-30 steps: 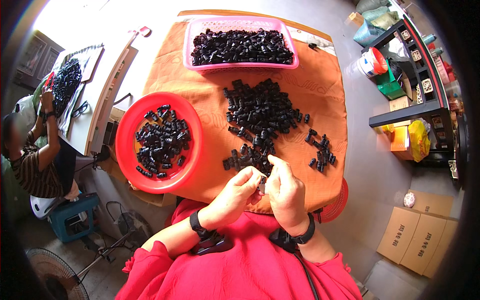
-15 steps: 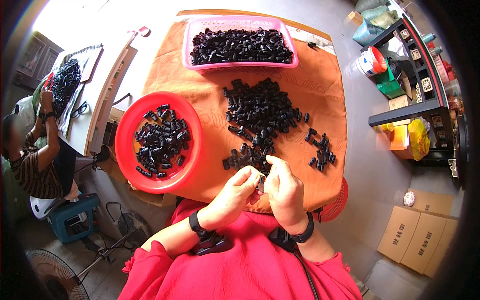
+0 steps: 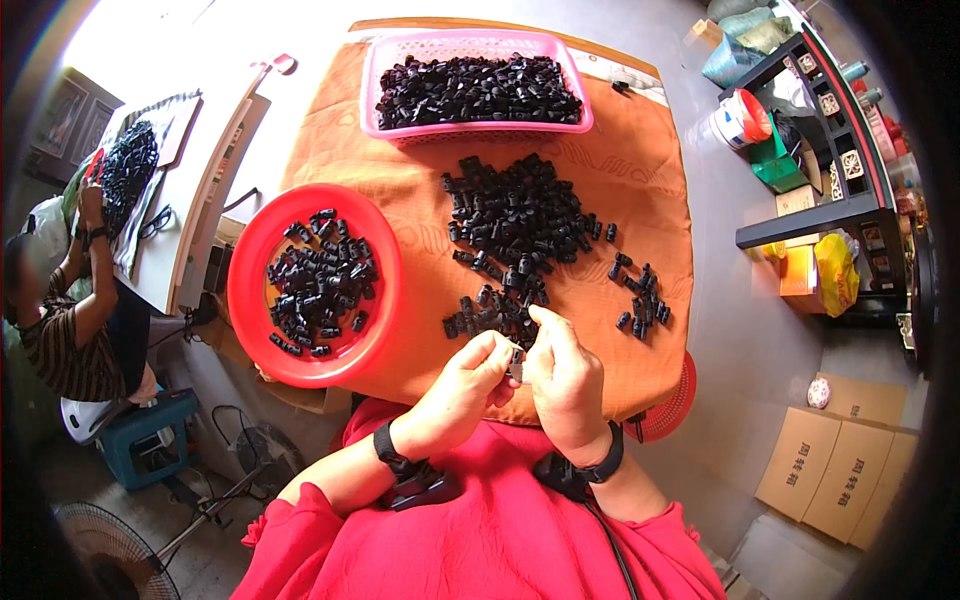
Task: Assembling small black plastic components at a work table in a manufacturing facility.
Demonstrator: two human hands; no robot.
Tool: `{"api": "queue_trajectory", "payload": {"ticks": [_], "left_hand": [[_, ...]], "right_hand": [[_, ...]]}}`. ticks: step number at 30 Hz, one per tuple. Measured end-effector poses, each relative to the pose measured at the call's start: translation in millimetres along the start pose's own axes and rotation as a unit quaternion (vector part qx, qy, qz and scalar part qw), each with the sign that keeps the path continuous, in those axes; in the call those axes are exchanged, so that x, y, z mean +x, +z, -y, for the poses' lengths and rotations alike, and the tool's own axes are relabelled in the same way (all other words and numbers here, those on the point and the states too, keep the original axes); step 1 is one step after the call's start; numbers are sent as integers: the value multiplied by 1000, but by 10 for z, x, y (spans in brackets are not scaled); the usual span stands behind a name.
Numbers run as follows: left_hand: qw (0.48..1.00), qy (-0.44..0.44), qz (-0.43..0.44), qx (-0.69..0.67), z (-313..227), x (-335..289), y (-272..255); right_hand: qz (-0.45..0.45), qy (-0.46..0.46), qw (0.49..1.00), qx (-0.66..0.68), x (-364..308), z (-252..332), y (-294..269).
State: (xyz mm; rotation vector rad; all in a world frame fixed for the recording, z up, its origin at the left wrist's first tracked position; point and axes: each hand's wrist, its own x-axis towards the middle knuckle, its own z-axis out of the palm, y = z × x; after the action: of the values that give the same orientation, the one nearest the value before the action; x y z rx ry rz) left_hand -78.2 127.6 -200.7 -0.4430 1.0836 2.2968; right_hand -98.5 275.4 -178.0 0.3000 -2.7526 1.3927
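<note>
Above the table's near edge, my left hand and my right hand meet, fingers closed around a small black plastic piece with a pale or shiny lower part. Its exact kind is too small to tell, and my fingers cover much of it. Just beyond my fingertips lies a heap of short black cylindrical plastic parts. A smaller cluster of black parts is to its right. On the left, a red round basin holds many similar parts.
A pink basket full of small black pieces stands at the far side of the orange tablecloth. To the left, another person works at a white table. A fan, cardboard boxes and a black shelf surround the table.
Both hands stay pinched together on the small piece, with barely any change in finger position. The whole view has shifted slightly.
</note>
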Motion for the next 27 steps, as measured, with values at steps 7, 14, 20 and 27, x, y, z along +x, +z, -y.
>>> {"api": "queue_trajectory", "payload": {"ticks": [7,14,20,27], "left_hand": [[1000,-1,3,6,-20,2,18],[1000,-5,-4,10,-12,8,13],[1000,-5,18,7,-4,-8,-42],[1000,3,10,7,33,-2,-63]], "right_hand": [[-7,1,1000,5,-2,-12,-3],[-15,7,1000,1,-22,-35,23],[-17,16,1000,11,-25,-28,37],[-11,17,1000,16,-23,-50,58]]}}
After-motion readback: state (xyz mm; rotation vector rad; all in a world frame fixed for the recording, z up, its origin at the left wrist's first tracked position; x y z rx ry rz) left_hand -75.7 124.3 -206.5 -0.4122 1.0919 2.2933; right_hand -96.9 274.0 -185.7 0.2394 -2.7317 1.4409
